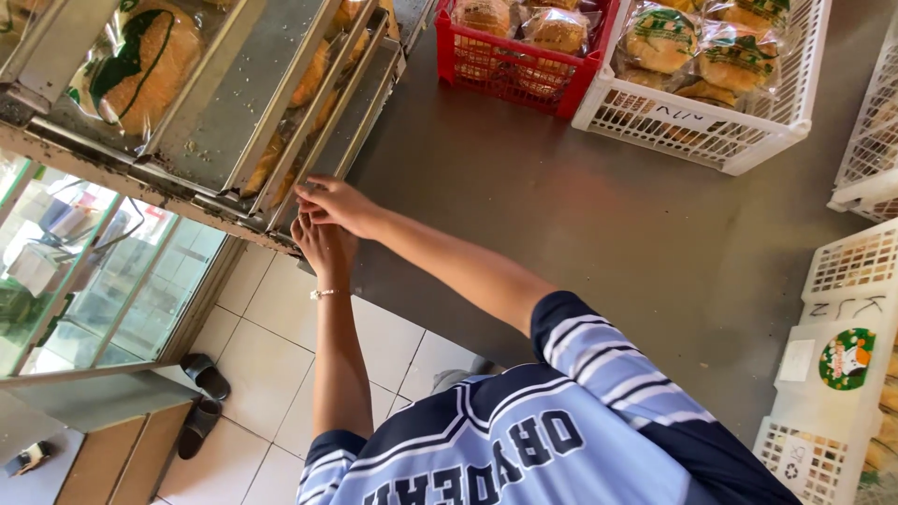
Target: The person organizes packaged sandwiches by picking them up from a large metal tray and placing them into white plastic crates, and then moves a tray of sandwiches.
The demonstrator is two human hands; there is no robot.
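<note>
Both my arms reach to the end of a metal tray (pixel 360 103) that sits low in a rack of stacked trays (pixel 234 112). My right hand (pixel 337 203) lies on the tray's near corner with its fingers curled over the rim. My left hand (pixel 323 245), a thin bracelet at its wrist, is pressed up just beneath the right hand at the same corner. Its fingertips are hidden behind the right hand. Golden buns (pixel 313 79) lie on the trays between the rails. A bagged round loaf (pixel 140 61) rests on the top tray.
A grey counter (pixel 580 215) runs under my right arm. On it stand a red crate (pixel 524 70) and a white crate (pixel 711 122) of bagged buns, with more white crates (pixel 842 309) at the right. The white tiled floor (pixel 271 346) holds black sandals (pixel 204 397).
</note>
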